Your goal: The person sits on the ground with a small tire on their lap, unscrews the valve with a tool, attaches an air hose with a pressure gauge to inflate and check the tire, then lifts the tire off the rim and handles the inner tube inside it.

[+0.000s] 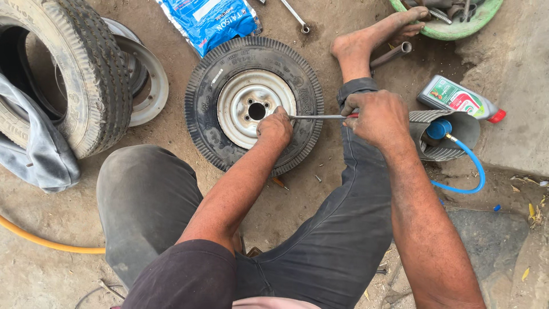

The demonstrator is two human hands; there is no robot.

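Note:
A small black tyre [209,91] on a silver rim [243,100] lies flat on the dirt ground in front of me. My left hand [275,127] rests on the rim's right edge, fingers closed around the tip of a thin metal rod [317,117]. My right hand [377,117] grips the rod's red handle end, just right of the tyre. The rod runs level between both hands. My right leg stretches past the tyre, bare foot [374,35] at the top.
A large tyre [86,68] with a grey inner tube [40,154] and a loose rim [150,80] stands at the left. A blue bag [209,22], spanner [296,16], green basin [452,28], oil bottle [460,98], blue hose [472,166] and yellow hose [40,240] lie around.

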